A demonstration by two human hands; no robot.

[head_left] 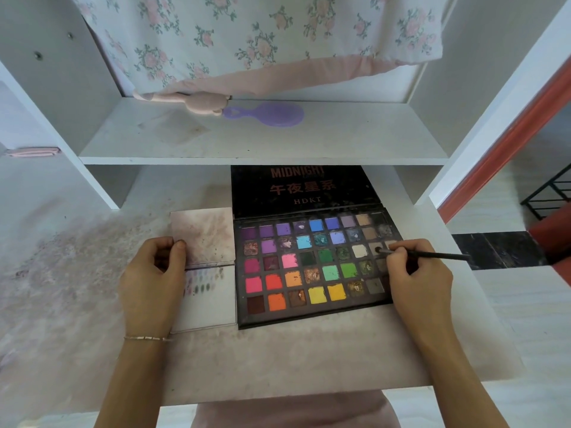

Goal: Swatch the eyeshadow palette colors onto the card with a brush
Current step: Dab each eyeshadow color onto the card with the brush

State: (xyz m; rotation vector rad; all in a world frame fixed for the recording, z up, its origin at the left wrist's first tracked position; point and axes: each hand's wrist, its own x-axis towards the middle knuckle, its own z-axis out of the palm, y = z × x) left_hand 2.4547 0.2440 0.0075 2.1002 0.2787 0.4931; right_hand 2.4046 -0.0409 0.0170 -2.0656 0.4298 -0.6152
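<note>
White desk surface (92, 304), stained pinkish with powder, is set under a white shelf (262, 143) where a purple hand mirror (268, 114) lies below a hanging floral cloth (247, 35). At far left a pink folded item (31, 152) is seen on a side ledge. Moving right, the left hand (154, 279) is rested on the left edge of the card (210, 298), fingers curled with the thumb pressed onto the upper smudged sheet (205, 234) — judged to be pinning the paper so it does not slide under brush strokes. On the card, two short rows of small swatches (202, 281) are already laid down near its top, purples above and darker greens below; the lower part is blank, so the task is judged partly done. Just beside the card, touching or nearly so, the eyeshadow palette (312, 267) is opened flat, its black lid (302, 186) tilted back against the shelf support. Placement side by side is judged to keep brush travel short. At right, the right hand (417, 273) is closed in a pencil-like pinch on the brush (432, 255), handle pointed out to the right, tip set into a brown-taupe pan (377, 249) in the third row near the palette's right edge — pigment is being loaded. Hands are well apart. Beyond the desk edge, floor tiles (494, 250) and a black rack (550, 193) are visible.
</note>
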